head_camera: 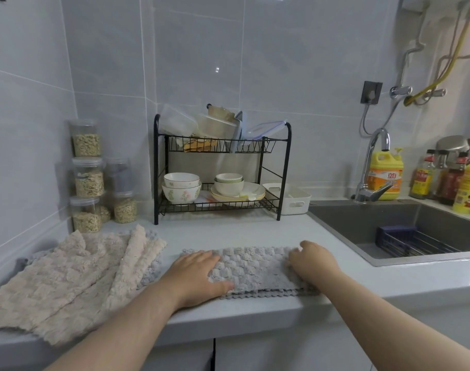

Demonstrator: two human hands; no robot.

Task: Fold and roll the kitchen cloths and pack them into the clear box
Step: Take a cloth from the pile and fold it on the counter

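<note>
A grey knobbly kitchen cloth [251,269], folded into a long strip, lies near the counter's front edge. My left hand [195,277] presses flat on its left end, fingers straight. My right hand [312,261] sits at its right end with fingers curled round the cloth's edge. A heap of beige cloths [75,277] lies to the left, over another grey cloth [150,266]. A clear box with a blue-edged lid [263,129] rests on the top shelf of the black rack [286,167], far from both hands.
Bowls and plates [181,190] fill the rack's lower shelf. Stacked jars of grain [87,178] stand at the back left. A white bin [295,200] sits beside the rack. The sink [405,231] with faucet [373,167] and bottles [385,172] is on the right.
</note>
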